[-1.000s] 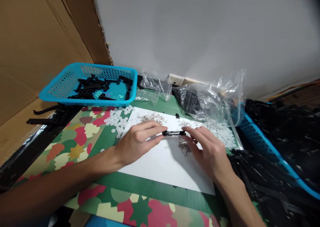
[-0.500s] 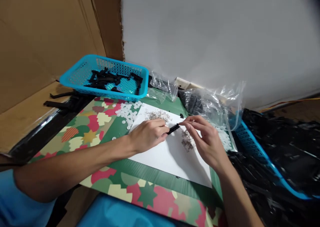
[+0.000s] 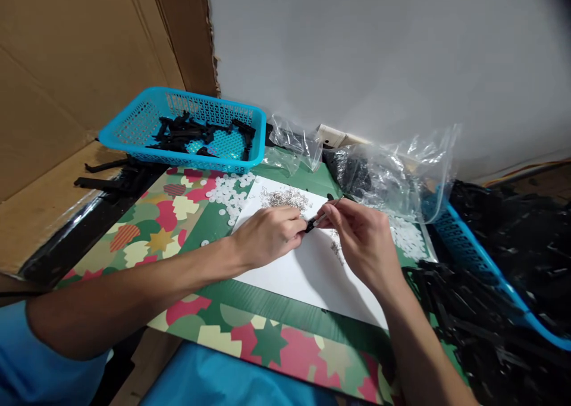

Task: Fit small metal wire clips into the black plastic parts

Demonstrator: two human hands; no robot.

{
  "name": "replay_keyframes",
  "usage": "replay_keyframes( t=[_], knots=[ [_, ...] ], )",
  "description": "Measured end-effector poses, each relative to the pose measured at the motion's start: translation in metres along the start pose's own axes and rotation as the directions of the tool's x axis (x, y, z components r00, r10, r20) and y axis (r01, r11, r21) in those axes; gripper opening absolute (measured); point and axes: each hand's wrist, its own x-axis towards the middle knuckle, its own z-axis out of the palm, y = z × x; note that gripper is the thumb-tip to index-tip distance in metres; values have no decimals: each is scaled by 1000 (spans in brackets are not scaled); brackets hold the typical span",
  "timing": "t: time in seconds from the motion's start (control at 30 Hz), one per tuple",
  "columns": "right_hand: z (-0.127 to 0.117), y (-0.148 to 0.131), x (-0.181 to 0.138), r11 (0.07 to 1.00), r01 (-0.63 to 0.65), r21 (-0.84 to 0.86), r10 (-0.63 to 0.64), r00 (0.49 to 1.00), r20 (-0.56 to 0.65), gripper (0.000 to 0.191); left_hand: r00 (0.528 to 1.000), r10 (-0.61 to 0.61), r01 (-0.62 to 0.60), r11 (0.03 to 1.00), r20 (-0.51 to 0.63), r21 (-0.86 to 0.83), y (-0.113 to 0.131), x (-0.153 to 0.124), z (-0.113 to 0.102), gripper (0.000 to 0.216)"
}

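Note:
My left hand (image 3: pixel 267 236) rests on a white sheet of paper (image 3: pixel 307 275) and pinches a small black plastic part (image 3: pixel 309 225) by its near end. My right hand (image 3: pixel 363 239) meets it from the right, fingertips pinched at the part's tip on something too small to make out. Piles of tiny metal springs (image 3: pixel 284 199) lie on the paper just beyond my hands, with more under my right hand. Small white discs (image 3: pixel 227 193) are scattered at the paper's left corner.
A blue basket (image 3: pixel 138 126) with black parts stands at the back left. Clear plastic bags (image 3: pixel 392 174) lie behind the paper. At the right, another blue basket (image 3: pixel 473 254) and heaps of black parts (image 3: pixel 491 322). Cardboard (image 3: pixel 66 66) walls the left side. A patterned mat (image 3: pixel 151 227) covers the table.
The black part, held flat between both hands a second ago, has tilted end-on. My hands have closed together around it, and the view has shifted slightly.

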Motion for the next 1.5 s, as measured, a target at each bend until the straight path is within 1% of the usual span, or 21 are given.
replay_keyframes(
  t=[0.17, 0.27, 0.4, 0.6, 0.77, 0.9, 1.03, 1.07, 1.13, 1.2, 1.27, 1.3, 1.33, 1.43, 1.5],
  knots=[
    [4, 1, -2, 994, 43, -99, -42, 999, 7, 37, 1000, 6, -6, 1000, 2, 20, 1, 1, 1, 14],
    [8, 4, -6, 987, 82, -136, -86, 996, -22, 31, 1000, 1, -1, 1000, -9, 25, 2, 1, 2, 13],
    [11, 8, -10, 972, 146, -182, -159, 986, -58, 31, 1000, -2, 2, 999, -18, 33, 4, 0, 2, 14],
    [14, 7, -14, 962, 196, -193, -220, 969, -115, 29, 997, -39, 40, 999, -61, 25, 7, 0, 1, 11],
    [17, 6, -15, 960, 198, -197, -226, 966, -127, 33, 996, -64, 65, 998, -59, 10, 7, 2, 2, 11],
    [20, 4, -17, 968, 193, -158, -215, 967, -139, 29, 992, -97, 95, 995, -75, -27, 6, 2, 3, 11],
    [22, 0, -20, 988, 130, -86, -142, 977, -156, 32, 993, -81, 74, 994, -87, -80, 7, 1, 2, 14],
    [20, -1, -20, 993, 105, -51, -113, 977, -181, 30, 991, -92, 83, 992, -94, -98, 7, 1, 1, 12],
    [13, 0, -20, 997, 52, 51, -36, 958, -285, 27, 981, -131, 109, 983, -144, -150, 6, 1, 0, 8],
    [1, 3, -18, 986, 26, 166, 45, 912, -407, 28, 963, -180, 144, 973, -201, -180, 6, 2, -1, 15],
    [-12, 9, -18, 974, 26, 224, 86, 876, -474, 29, 949, -213, 167, 964, -231, -206, 6, 3, -2, 19],
    [-17, 13, -17, 978, 19, 208, 85, 873, -480, 28, 946, -226, 175, 960, -233, -220, 7, 4, -3, 20],
    [-22, 17, -17, 986, 0, 166, 78, 882, -465, 27, 943, -239, 184, 955, -233, -233, 7, 4, -4, 20],
    [-31, 32, -16, 997, -78, -9, 70, 934, -351, 24, 941, -267, 214, 945, -206, -248, 10, 6, -7, 19],
    [-33, 42, -15, 991, -100, -89, 71, 956, -283, 22, 946, -274, 225, 940, -174, -255, 12, 5, -8, 22]
  ],
)
